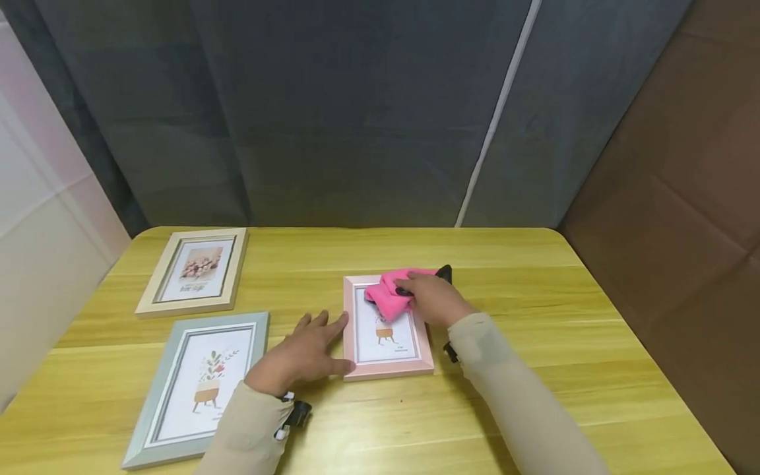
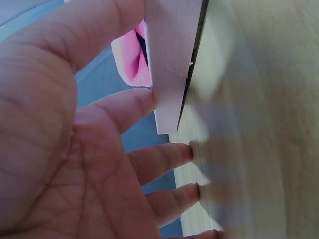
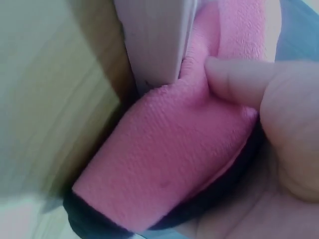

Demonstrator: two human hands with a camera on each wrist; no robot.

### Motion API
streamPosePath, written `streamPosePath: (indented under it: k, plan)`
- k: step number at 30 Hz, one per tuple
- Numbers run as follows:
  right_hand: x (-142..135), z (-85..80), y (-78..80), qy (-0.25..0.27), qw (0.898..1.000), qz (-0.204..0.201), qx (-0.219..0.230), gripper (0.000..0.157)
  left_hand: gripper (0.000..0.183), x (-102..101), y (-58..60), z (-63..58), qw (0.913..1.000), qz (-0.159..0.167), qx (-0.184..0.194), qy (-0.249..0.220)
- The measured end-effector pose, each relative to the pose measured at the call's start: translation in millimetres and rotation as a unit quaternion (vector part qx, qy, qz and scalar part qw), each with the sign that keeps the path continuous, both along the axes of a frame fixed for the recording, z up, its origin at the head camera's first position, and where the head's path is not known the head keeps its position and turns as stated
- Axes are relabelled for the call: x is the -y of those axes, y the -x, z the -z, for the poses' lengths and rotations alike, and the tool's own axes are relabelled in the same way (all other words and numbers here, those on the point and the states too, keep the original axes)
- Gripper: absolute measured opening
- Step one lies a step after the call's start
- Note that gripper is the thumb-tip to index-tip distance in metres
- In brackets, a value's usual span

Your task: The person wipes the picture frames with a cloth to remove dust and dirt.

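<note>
A pink picture frame (image 1: 388, 369) lies flat on the table, with a print of a potted plant behind its pane. My right hand (image 1: 438, 300) grips a bunched pink cloth (image 1: 388, 297) with black edging over the frame's upper right part. In the right wrist view the thumb presses into the cloth (image 3: 164, 149), which drapes past the frame's corner (image 3: 154, 45). Spread fingers of my left hand (image 1: 303, 356) steady the frame's left side. Seen from the left wrist, thumb and index finger touch the frame's side (image 2: 172, 64), while other fingertips rest on the tabletop.
A grey-green picture frame (image 1: 145, 422) with a similar print lies at the near left, close to my left forearm. Behind it is a cream frame (image 1: 237, 264). All lie on a wood-grain table (image 1: 534, 409), with a dark curtain (image 1: 356, 119) beyond its far edge.
</note>
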State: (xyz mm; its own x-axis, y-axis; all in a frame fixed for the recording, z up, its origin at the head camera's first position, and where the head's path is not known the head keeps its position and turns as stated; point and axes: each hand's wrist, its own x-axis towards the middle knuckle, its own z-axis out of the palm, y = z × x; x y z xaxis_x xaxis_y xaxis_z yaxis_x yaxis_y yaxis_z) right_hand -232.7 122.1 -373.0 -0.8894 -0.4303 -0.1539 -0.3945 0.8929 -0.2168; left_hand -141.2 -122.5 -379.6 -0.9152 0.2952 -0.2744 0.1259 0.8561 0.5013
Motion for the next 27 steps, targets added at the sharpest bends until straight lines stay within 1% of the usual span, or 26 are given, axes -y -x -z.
streamPosePath:
  k: [2, 4, 6, 9, 12, 14, 16, 18, 20, 25, 27]
  plan:
    - [-3, -0.3, -2.8, 0.006, 1.000, -0.012, 0.008, 0.052, 0.087, 1, -0.1, 0.9, 1.0000, -0.004, -0.001, -0.003]
    - [-7, -1.6, -12.0, 0.015, 1.000, -0.023, 0.015, 0.052, 0.088, 1, -0.4, 1.5, 1.0000, -0.006, -0.002, -0.008]
    - [-11, -3.4, -26.6, 0.026, 0.999, -0.039, 0.015, 0.052, 0.088, 1, -1.0, 2.1, 0.9999, -0.008, -0.002, -0.012]
    - [-17, -6.0, -53.4, 0.034, 0.997, -0.061, 0.019, 0.052, 0.088, 1, -1.7, 2.9, 0.9998, -0.011, 0.000, -0.017]
    - [-21, -5.4, -77.6, 0.034, 0.996, -0.081, 0.010, 0.053, 0.088, 1, -2.2, 3.2, 0.9998, -0.009, -0.004, -0.016]
    - [-22, -4.1, -87.5, 0.036, 0.996, -0.084, 0.000, 0.053, 0.088, 1, -2.1, 3.3, 0.9998, -0.006, -0.008, -0.014]
    - [-21, -2.7, -90.5, 0.035, 0.996, -0.079, -0.012, 0.051, 0.087, 1, -2.1, 3.0, 0.9999, -0.004, -0.012, -0.011]
    - [-18, -1.9, -86.2, 0.034, 0.997, -0.065, -0.017, 0.049, 0.087, 1, -2.1, 2.8, 0.9999, 0.001, -0.015, -0.008]
    - [-13, -1.1, -74.9, 0.031, 0.998, -0.048, -0.016, 0.048, 0.087, 2, -2.3, 2.3, 0.9999, 0.005, -0.016, -0.004]
    - [-3, 2.1, -29.6, 0.023, 1.000, -0.013, -0.006, 0.051, 0.087, 3, -1.2, 2.4, 0.9999, 0.008, -0.014, 0.000]
    - [-1, 3.5, -15.7, 0.017, 1.000, -0.009, -0.005, 0.051, 0.087, 3, -0.6, 3.1, 0.9999, 0.006, -0.014, 0.000]
